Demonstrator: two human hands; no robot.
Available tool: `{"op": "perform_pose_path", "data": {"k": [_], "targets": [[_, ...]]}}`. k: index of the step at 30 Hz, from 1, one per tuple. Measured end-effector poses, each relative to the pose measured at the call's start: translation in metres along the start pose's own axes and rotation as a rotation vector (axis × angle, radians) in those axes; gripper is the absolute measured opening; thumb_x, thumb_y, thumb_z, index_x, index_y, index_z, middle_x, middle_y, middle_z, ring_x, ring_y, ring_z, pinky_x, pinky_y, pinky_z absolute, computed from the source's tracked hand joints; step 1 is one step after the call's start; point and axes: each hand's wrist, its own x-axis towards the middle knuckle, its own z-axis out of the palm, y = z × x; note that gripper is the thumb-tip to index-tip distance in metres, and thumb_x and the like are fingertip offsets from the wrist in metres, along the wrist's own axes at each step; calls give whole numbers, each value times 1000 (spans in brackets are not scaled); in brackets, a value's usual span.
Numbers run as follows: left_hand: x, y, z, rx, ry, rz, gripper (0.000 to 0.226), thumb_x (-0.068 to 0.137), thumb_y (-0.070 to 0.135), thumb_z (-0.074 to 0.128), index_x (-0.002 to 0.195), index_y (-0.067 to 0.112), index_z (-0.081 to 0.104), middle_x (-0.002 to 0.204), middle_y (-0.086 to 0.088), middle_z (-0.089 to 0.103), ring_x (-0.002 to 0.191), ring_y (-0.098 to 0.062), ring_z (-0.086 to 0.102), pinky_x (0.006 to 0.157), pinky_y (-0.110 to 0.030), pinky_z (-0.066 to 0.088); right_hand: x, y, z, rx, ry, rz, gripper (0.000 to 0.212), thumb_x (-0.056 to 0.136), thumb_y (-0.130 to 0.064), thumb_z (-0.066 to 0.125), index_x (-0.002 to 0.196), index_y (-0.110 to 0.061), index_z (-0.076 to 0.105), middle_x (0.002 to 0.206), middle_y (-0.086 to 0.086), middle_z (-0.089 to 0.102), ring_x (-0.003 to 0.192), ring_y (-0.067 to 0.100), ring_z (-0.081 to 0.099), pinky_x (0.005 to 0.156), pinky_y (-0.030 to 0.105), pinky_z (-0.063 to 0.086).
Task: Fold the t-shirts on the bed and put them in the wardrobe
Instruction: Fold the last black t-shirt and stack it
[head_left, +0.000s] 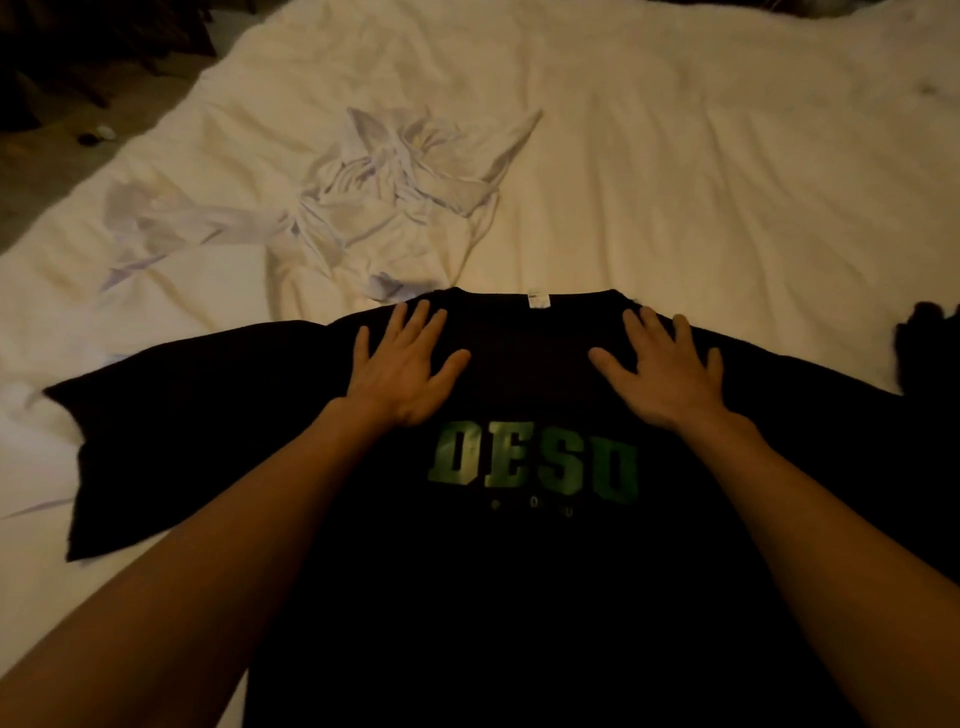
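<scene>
While the black t-shirt (519, 571) lay print-up on the bed (675, 182), I had both palms flat on it.
Left hand (405, 369) and right hand (667, 374) pressed near the collar (535, 300), fingers spread, gripping nothing. I judged that an uneven push could bunch the cloth and skew the fold; the crumpled white t-shirt (374, 192) lay just beyond, unfolded.

Bedroom of a home, in dim warm light. A wide bed with a rumpled cream cover (675, 156) fills most of the view. 2 garments lie on it: a crumpled white t-shirt (384, 192) and, nearer, a black t-shirt with green block lettering (519, 571) spread flat. At upper left, a strip of dark floor (31, 171) beside the bed carries 2 small loose objects (98, 135), too blurred to identify.
</scene>
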Motion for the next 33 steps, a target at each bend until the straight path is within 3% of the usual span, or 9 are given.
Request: {"op": "perform_pose_path", "data": {"k": [4, 9, 18, 23, 27, 30, 33], "targets": [[4, -3, 10, 55, 35, 5, 78, 92, 74, 19, 159, 35, 5, 167, 11, -7, 152, -11, -10, 120, -54, -7, 11, 6, 5, -48, -9, -27, 85, 88, -82, 15, 158, -36, -2, 166, -11, -6, 152, 24, -11, 118, 63, -2], [-7, 3, -2, 52, 32, -6, 84, 89, 79, 20, 159, 34, 5, 167, 9, -4, 153, -13, -7, 120, -55, -3, -8, 4, -6, 45, 40, -55, 83, 90, -79, 24, 158, -35, 7, 167, -8, 3, 153, 24, -5, 119, 60, 2], [-121, 40, -15, -30, 53, 1, 83, 91, 77, 25, 159, 33, 8, 167, 10, 1, 153, -11, -5, 120, -55, -1, -139, 12, -21, 108, 84, -92, 85, 89, -77, 37, 158, -32, 16, 166, -8, 11, 153, 23, 2, 119, 58, 10], [-214, 48, 5, -36, 23, 17, 77, 94, 72, 25, 158, 34, 8, 167, 9, -2, 153, -12, -9, 118, -60, -7, -240, 32, 9, 207, 90, -92, 75, 94, -63, 47, 157, -30, 23, 166, -4, 11, 153, 24, 5, 120, 55, 14], [-288, 42, 24, -73, 73, -49, 71, 98, 65, 28, 158, 33, 9, 167, 6, -6, 152, -14, -14, 114, -64, -9, -309, 52, 32, 392, 210, -44, 66, 95, -43, 60, 152, -20, 37, 163, 10, 21, 147, 30, 21, 119, 43, 23], [-341, 32, 39, -178, 237, -147, 67, 99, 55, 41, 157, 26, 20, 167, -6, 5, 153, -24, 2, 117, -62, 6, -355, 66, 43, 540, 347, 107, 61, 92, -39, 65, 145, -16, 47, 145, 15, 42, 132, 33, 41, 111, 41, 37], [-383, 13, 54, -355, 419, -252, 62, 93, 46, 57, 140, 6, 44, 143, -23, 44, 130, -42, 42, 106, -53, 38, -403, 77, 61, 687, 315, 208, 56, 88, -42, 70, 134, -15, 52, 123, 9, 58, 111, 27, 57, 95, 37, 49]]}}
